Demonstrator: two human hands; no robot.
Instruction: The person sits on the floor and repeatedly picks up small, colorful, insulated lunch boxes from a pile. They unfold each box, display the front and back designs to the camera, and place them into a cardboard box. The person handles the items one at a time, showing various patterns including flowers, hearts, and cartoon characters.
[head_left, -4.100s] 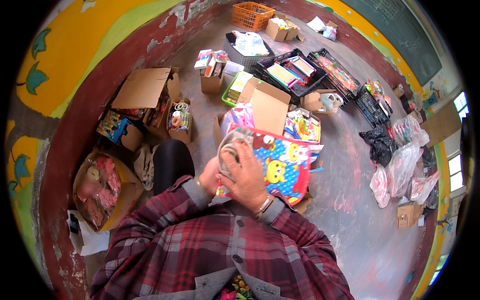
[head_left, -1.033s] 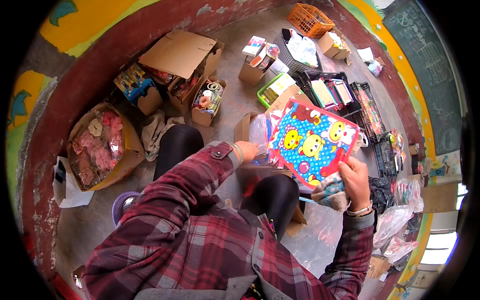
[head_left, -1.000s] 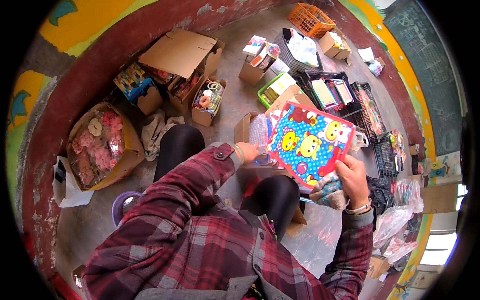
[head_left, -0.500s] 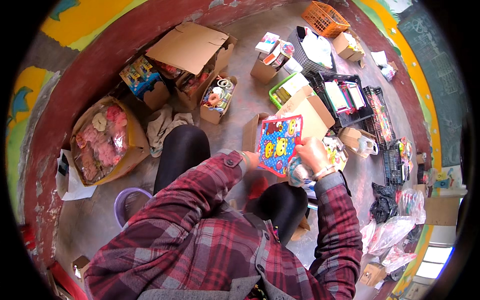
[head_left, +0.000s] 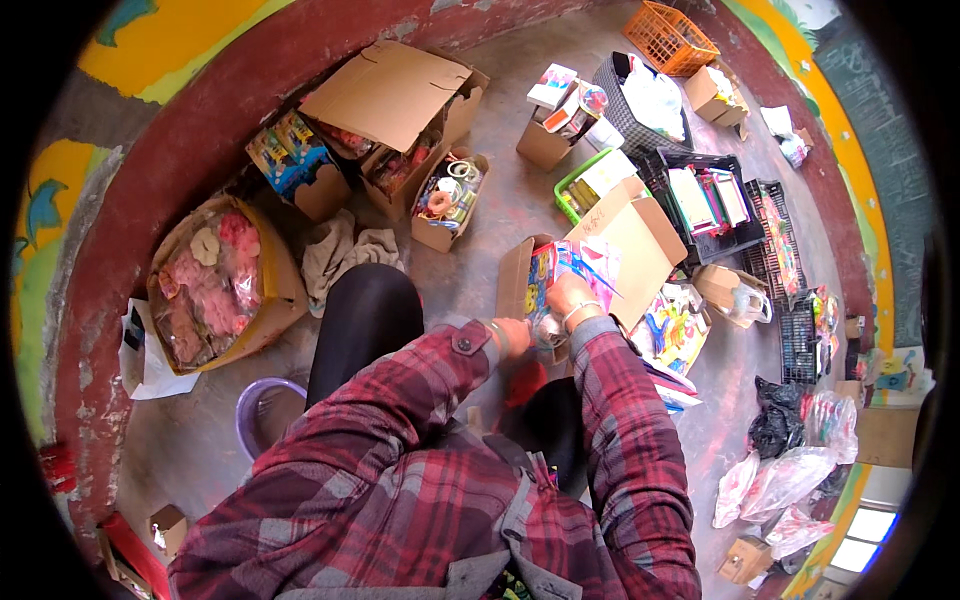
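Observation:
In front of my knees stands an open cardboard box (head_left: pixel 512 275) with a raised flap (head_left: pixel 640 245). My right hand (head_left: pixel 572 292) is at its near side, over a blue, red-edged picture sheet (head_left: pixel 543 268) and some blue-and-white printed packaging (head_left: pixel 597 262). A crumpled greyish-white cloth (head_left: pixel 547 330) hangs below the right hand, whose fingers look closed on it. Close beside the cloth, at the box's near left corner, is my left hand (head_left: pixel 513 337). Its fingertips are hidden, so what they touch cannot be made out.
Right of the box lie colourful packets (head_left: pixel 668 325); behind it are a green basket (head_left: pixel 570 197) and a black crate (head_left: pixel 735 240) of books. Leftward stand a small box of craft things (head_left: pixel 437 235), a bag of pink items (head_left: pixel 215 285) and a purple bin (head_left: pixel 250 415). Plastic bags (head_left: pixel 790 480) lie at right.
The blue picture sheet, held up in my right hand before, is now lower, at the box. My right hand has moved left and closer to my left hand, the cloth with it.

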